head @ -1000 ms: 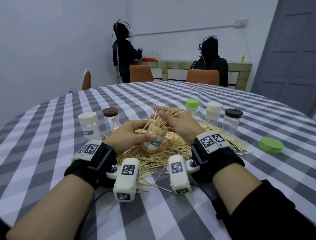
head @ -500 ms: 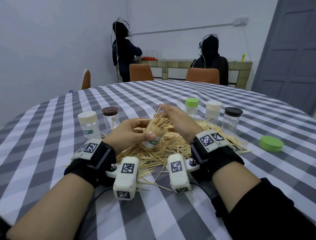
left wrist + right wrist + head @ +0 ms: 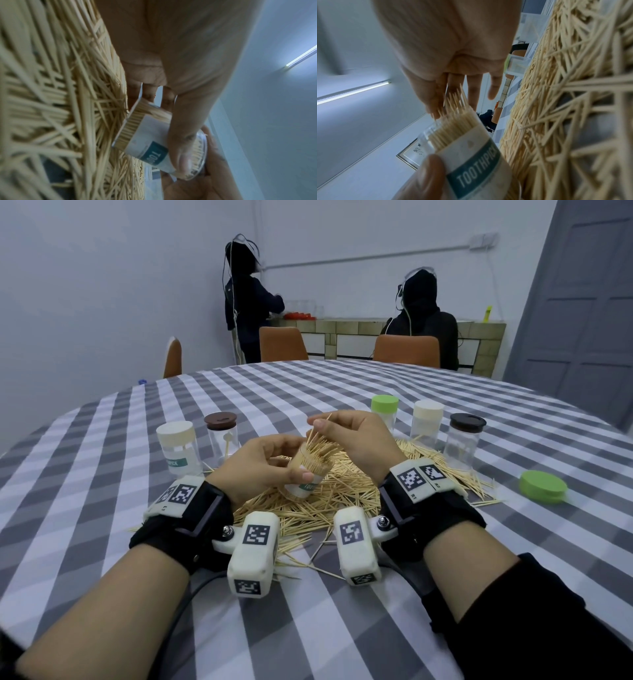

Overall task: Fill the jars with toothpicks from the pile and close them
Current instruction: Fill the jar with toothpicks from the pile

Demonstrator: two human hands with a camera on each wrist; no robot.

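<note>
1. Risk of spilling: toothpick jar (image 3: 306,474) tilted and packed full, sticks fanning past the rim; a jolt could scatter them back onto the pile (image 3: 329,501).
2. Risk of jamming the green lid (image 3: 543,486) on proud tips.
3. Left hand (image 3: 260,463) wrapped around the jar, above the pile.
4. Right hand (image 3: 356,436) pinching protruding toothpicks (image 3: 320,436) at the mouth.

Clear glossy jar (image 3: 310,470) with matt paper label; pale wooden toothpicks (image 3: 329,494); checked cloth (image 3: 308,392).

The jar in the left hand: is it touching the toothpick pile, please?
Cannot tell: in the head view the jar overlaps the pile, and neither wrist view shows contact or gap.
</note>
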